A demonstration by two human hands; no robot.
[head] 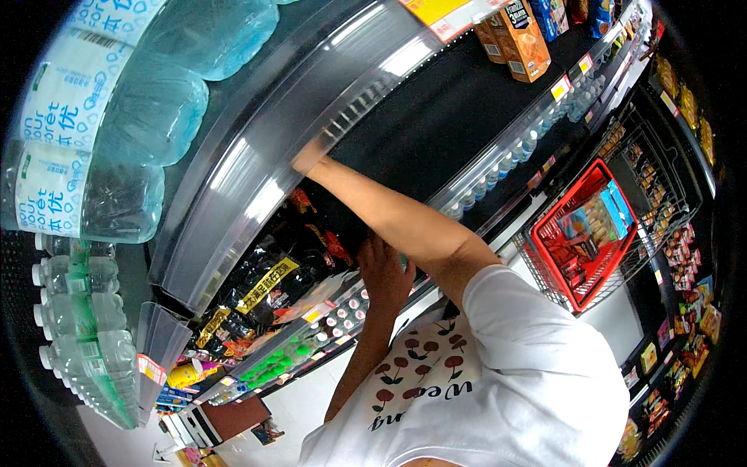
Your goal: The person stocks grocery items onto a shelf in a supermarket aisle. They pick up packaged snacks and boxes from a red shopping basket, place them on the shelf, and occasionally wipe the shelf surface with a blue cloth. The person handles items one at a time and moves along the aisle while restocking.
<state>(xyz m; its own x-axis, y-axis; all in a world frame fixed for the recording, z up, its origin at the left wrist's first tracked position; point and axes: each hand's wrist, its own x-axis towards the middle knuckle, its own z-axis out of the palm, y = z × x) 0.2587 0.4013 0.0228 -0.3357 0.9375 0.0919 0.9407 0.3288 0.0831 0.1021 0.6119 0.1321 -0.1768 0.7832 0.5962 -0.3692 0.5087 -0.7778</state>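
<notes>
My right forearm reaches up and left across a black shelf, and my right hand [310,156] is at a clear plastic shelf-front strip [274,157]; its fingers are blurred or hidden behind it. My left hand [384,268] is lower, by the shelf edge, back of the hand showing, fingertips in shadow. A small teal patch shows beside its thumb; whether it is held cannot be told. Left of my left hand lie black packaged snack bags [268,280] with yellow bands. Large pale-blue water bottles [146,117] stand on the shelf at upper left.
A wire shopping cart [671,204] holds a red basket [545,257] with packaged food at right. Small water bottles [505,166] line a lower shelf. Orange boxes [522,44] sit at the upper right. Bottle packs [87,303] stand at left; green-capped bottles [274,365] are below.
</notes>
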